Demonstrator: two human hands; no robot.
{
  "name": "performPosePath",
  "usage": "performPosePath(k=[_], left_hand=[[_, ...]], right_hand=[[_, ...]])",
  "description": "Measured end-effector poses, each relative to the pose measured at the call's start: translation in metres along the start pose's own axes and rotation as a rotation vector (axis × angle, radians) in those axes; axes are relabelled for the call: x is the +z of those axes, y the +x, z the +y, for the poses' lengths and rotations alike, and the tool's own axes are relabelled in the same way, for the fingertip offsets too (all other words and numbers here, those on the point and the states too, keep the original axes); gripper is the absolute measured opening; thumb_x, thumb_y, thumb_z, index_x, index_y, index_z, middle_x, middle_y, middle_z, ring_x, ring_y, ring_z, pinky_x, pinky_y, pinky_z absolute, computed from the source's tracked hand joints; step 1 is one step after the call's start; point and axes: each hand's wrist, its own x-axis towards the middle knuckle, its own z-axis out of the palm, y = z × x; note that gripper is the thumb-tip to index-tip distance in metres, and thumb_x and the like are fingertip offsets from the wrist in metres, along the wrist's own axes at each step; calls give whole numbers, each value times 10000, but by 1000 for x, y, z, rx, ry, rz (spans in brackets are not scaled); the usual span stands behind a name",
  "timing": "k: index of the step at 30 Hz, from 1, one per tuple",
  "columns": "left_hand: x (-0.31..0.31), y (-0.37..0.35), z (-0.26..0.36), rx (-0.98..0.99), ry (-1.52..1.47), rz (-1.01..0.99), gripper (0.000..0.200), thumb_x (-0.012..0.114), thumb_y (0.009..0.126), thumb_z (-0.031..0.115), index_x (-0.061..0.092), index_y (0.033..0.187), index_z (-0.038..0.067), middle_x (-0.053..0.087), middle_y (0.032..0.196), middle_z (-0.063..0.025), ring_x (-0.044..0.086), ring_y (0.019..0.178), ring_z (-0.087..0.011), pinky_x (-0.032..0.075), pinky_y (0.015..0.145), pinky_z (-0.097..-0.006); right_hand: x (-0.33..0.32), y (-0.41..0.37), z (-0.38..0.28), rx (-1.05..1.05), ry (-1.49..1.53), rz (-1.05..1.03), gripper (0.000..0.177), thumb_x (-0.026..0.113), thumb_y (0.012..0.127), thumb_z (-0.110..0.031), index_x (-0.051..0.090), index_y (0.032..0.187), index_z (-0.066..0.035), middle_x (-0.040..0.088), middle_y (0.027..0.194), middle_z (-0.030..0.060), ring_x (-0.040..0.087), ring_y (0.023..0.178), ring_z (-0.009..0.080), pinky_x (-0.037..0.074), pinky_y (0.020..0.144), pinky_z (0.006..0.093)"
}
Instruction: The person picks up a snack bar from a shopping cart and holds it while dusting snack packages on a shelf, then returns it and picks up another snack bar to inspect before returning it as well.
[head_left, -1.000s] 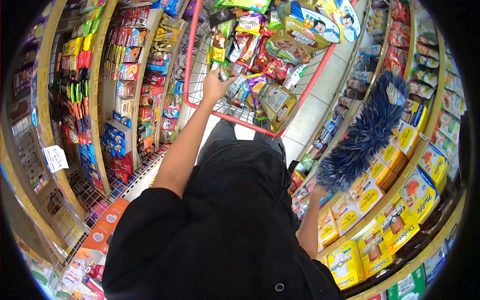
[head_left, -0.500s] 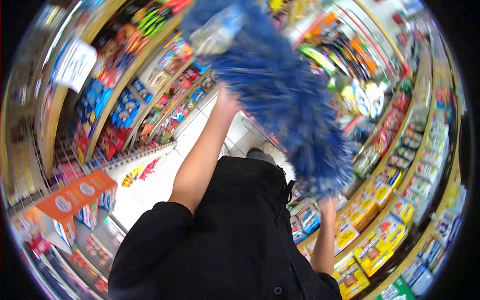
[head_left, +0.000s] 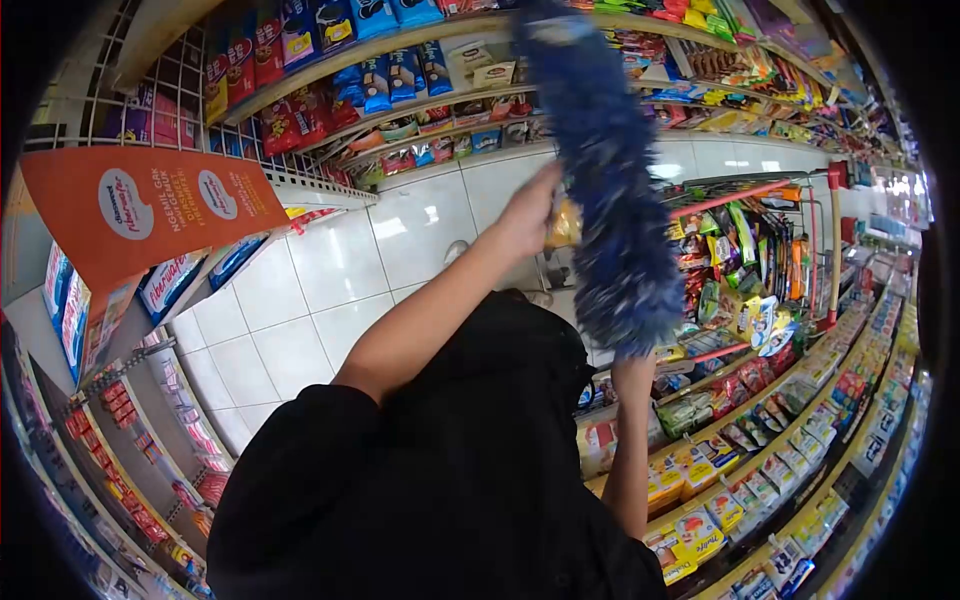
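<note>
A fluffy blue duster [head_left: 620, 200] stretches from the top of the view down to my right hand [head_left: 633, 378]. That hand is closed around its lower end; the handle inside the fist is hidden. My left hand [head_left: 528, 212] is raised beside the duster's middle, its fingertips partly covered by the fibres. A small yellow-orange packet [head_left: 564, 223] shows against the left fingers, apparently gripped by them; its print is too small to read. Beyond the duster's tip are shelves of packaged snacks, among them blue packs [head_left: 432, 68].
A shopping cart [head_left: 835, 250] with red trim, filled with colourful packets, stands to the right. Shelves of yellow boxes [head_left: 690, 535] curve along the lower right. An orange sign [head_left: 150, 205] juts out at left above wafer boxes. White floor tiles [head_left: 340, 270] run between.
My view has swung left, bringing the snack shelf across the top. The duster now hangs more upright and narrower in view. The yellow packet by my left hand has come into sight.
</note>
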Motion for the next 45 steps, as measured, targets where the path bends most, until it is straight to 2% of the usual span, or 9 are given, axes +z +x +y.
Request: performPosePath(k=[3,7,10,17,20,27,33,41,45], left_hand=[[10,-12,-9,-204,-33,26,332,455,925,370,515,1111,102,602,921,-65,608,765,-171,527,698,-320],[17,4,2,-289,-106,-18,368,484,915,356,533,1121,56,608,959,-64,612,789,-177,530,715,-312],[34,11,-20,-270,36,-184,336,499,915,312,542,1137,63,613,968,-65,616,810,-173,529,691,-308],[51,-4,-43,-377,376,-158,276,464,934,294,540,1109,94,580,767,-40,568,592,-113,461,453,-235],[55,0,-46,-328,451,-17,257,465,933,293,531,1071,87,574,734,-44,574,574,-118,461,420,-226],[17,9,-46,-702,-12,-276,496,547,858,442,469,1134,37,548,886,-69,560,646,-103,535,523,-210],[44,6,-40,-393,24,-111,394,491,907,379,532,1057,17,595,881,-91,625,754,-171,544,605,-272],[40,-6,-32,-435,165,-235,381,403,944,372,518,1105,46,615,942,-76,615,781,-155,521,705,-332],[47,0,-32,-263,202,-110,305,428,940,289,546,1072,41,613,967,-78,601,853,-163,497,733,-328]], right_hand=[[-9,-1,-13,482,42,6,177,476,727,-39,528,852,75,579,823,245,533,793,451,435,718,442],[-15,-40,-19,33,118,302,179,498,743,-66,562,844,67,605,855,244,557,818,431,437,720,453],[-14,-61,0,69,-463,-238,217,516,748,-73,590,924,30,613,889,238,562,862,423,442,741,449],[18,-59,21,329,158,266,274,492,695,-21,581,947,43,620,864,219,578,809,396,460,696,403],[13,-72,5,-131,-381,469,270,484,708,-15,591,949,44,624,881,214,585,822,387,461,716,381],[-4,-49,11,471,265,386,228,501,731,-40,568,930,50,599,861,263,567,838,426,451,721,394],[22,-65,31,-53,-223,406,249,471,698,-33,568,909,56,590,893,273,539,864,462,438,754,437],[10,-42,54,400,-146,-32,290,498,727,-90,572,969,51,562,998,290,500,927,456,386,836,477],[11,-72,17,7,-305,334,376,531,718,-105,568,1048,71,556,1071,281,521,927,463,409,843,469]])
